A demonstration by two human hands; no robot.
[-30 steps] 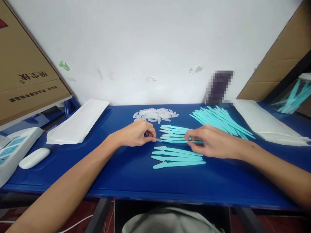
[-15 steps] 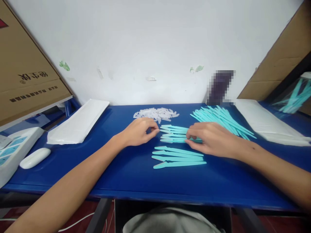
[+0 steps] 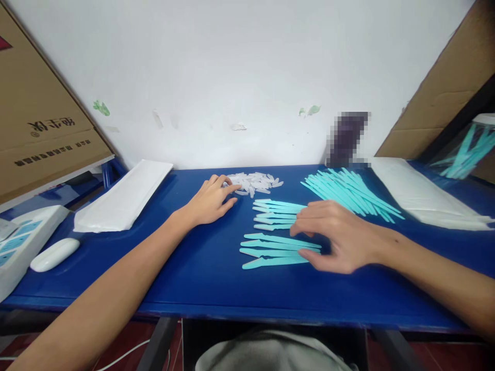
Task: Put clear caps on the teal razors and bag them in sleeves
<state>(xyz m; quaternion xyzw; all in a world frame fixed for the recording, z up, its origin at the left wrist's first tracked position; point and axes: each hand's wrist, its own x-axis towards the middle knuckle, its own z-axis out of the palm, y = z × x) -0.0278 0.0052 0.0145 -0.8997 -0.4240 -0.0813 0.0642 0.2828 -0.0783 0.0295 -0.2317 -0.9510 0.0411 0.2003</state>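
Observation:
My left hand (image 3: 211,198) reaches with spread fingers to the near edge of a pile of small clear plastic caps (image 3: 255,182) at the back of the blue table (image 3: 193,268). My right hand (image 3: 334,234) lies with fingers spread over the right ends of turquoise plastic razors. An upper group of razors (image 3: 273,214) and a lower group of three (image 3: 270,250) lie side by side in the middle. A loose heap of turquoise razors (image 3: 350,190) lies behind my right hand.
White flat bags lie at the left (image 3: 126,196) and at the right (image 3: 421,196). A white mouse (image 3: 54,253) and a white device (image 3: 15,239) sit at the left edge. Cardboard boxes lean on both sides. A clear bag of razors (image 3: 466,152) is at the far right.
My left hand let go of the razor tip and moved back to the cap pile. My right hand set the razor down in the upper group and slid nearer, over the lower three.

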